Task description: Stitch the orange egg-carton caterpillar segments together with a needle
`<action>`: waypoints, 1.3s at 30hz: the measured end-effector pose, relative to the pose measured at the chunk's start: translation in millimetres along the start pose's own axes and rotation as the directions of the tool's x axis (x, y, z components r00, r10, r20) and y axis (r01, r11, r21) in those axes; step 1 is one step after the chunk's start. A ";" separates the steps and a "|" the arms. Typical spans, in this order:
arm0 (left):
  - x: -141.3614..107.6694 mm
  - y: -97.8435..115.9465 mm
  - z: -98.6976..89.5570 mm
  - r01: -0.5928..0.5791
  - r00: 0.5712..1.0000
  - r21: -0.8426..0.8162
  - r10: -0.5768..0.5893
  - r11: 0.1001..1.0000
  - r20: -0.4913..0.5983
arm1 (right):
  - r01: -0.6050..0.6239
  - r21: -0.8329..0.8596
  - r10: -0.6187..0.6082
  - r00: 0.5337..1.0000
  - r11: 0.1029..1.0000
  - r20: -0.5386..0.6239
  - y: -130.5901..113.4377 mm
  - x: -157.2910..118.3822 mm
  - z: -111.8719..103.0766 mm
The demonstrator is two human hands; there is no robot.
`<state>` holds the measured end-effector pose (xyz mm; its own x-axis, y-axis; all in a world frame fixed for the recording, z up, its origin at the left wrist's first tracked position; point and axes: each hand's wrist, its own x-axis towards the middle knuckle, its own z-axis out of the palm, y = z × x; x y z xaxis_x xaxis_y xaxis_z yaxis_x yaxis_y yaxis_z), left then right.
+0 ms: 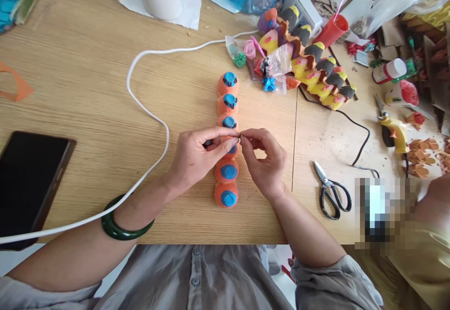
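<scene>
L hand (200,153), R hand (265,158): thumb + index tips pinched on sm. dark bit (240,137) over orange strip (228,172). Strip: ctr. of tabletop (262,223), stops short of front edge; white cable (167,134) (L), scissors (332,190) (R) well apart.

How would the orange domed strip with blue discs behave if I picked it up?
The orange domed strip would likely lift in one piece, since its domes join in a row. It may bend at the narrowed joints between them.
</scene>
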<state>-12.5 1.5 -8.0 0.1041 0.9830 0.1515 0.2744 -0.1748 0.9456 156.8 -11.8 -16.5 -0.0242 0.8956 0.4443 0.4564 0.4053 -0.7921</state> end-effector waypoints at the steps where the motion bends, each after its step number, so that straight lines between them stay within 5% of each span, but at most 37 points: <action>1: 0.2 0.5 0.1 -0.004 1.000 -0.003 0.004 1.000 -0.002 | -0.016 -0.002 0.016 1.000 1.000 0.006 -0.4 -0.1 -0.1; 20: 1.4 0.5 -0.3 0.040 0.998 -0.032 -0.038 0.999 0.050 | -0.034 0.053 0.035 0.999 0.998 -0.008 -2.3 -0.3 0.8; 29: 4.0 1.5 -0.5 0.110 0.992 -0.123 -0.102 0.986 0.070 | -0.244 0.276 0.236 0.970 0.930 0.059 0.2 -3.1 2.8; 39: 5.7 5.0 -1.2 0.169 0.985 -0.223 -0.154 0.960 0.082 | 0.016 0.053 -0.019 0.998 0.998 0.053 -2.4 0.3 -0.3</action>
<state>-11.7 6.3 -2.1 0.1390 0.9901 -0.0199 0.0681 0.0105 0.9976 156.0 -12.6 -14.3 -0.0797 0.8963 0.4363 0.4081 0.4287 -0.8060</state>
